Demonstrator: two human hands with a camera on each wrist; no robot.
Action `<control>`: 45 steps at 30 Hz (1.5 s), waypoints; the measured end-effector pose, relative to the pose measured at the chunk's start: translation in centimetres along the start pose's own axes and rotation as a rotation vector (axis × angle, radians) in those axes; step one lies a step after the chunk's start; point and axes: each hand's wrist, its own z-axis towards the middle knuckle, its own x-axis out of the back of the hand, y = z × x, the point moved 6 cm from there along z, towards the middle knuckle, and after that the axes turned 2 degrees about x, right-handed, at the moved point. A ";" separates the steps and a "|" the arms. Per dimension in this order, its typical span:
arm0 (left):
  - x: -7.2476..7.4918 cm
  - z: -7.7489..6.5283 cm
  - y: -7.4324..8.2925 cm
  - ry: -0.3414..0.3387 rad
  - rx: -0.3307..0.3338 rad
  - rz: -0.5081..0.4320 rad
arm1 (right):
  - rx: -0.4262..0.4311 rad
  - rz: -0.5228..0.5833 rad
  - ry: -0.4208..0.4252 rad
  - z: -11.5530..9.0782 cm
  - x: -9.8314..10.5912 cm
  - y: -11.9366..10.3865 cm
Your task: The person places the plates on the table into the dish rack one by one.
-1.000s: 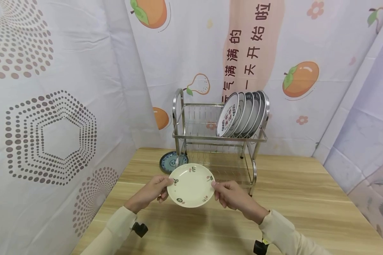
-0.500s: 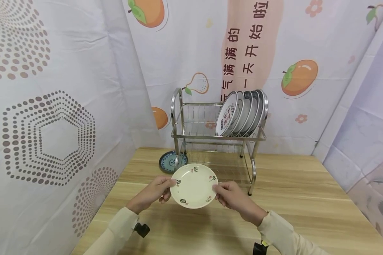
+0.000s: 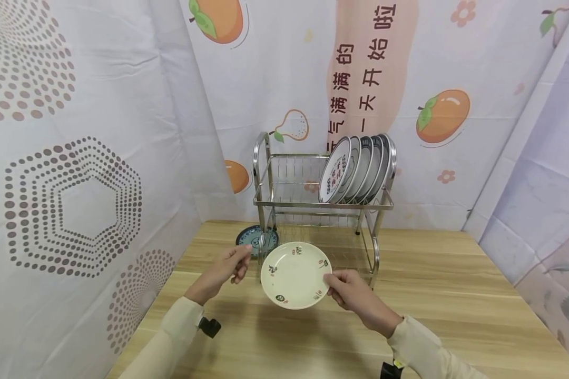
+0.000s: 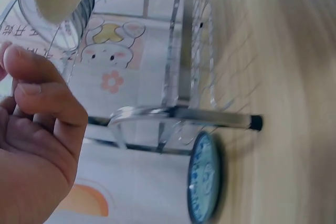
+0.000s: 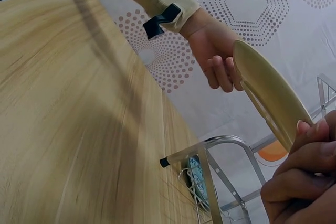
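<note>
A cream plate (image 3: 296, 276) with small printed figures on its rim is held tilted above the table, in front of the rack. My right hand (image 3: 360, 299) pinches its right edge; in the right wrist view curled fingers (image 5: 310, 166) meet the plate's rim (image 5: 270, 90). My left hand (image 3: 222, 275) is apart from the plate, to its left, with loosely bent fingers and nothing held. Behind that hand, a blue patterned dish (image 3: 255, 238) lies on the table by the rack's left leg; the left wrist view shows this dish (image 4: 205, 177) too.
A two-tier metal dish rack (image 3: 322, 204) stands at the back of the wooden table (image 3: 436, 295). Several dark-rimmed plates (image 3: 336, 171) lean upright at the right of its upper tier. Printed curtains (image 3: 275, 68) hang behind and at the sides.
My left hand has let go of the plate's left edge and drawn slightly left. The plate, still in my right hand, has shifted a little to the right.
</note>
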 end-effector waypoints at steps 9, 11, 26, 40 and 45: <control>2.2 2.5 3.7 0.151 -0.108 -0.077 | 0.017 -0.019 0.017 -0.2 0.8 -0.2; 2.3 3.2 4.7 0.167 -0.143 -0.084 | 0.016 -0.019 0.018 -0.2 0.8 -0.3; 0.9 5.9 8.2 0.199 -0.203 -0.264 | 0.023 -0.032 0.009 -0.7 0.8 -0.6; 0.9 6.0 8.8 0.187 -0.265 -0.230 | 0.053 -0.082 0.024 -0.8 1.7 -2.9; 0.9 6.0 9.0 0.183 -0.275 -0.228 | 0.092 -0.114 0.034 -0.7 2.0 -4.9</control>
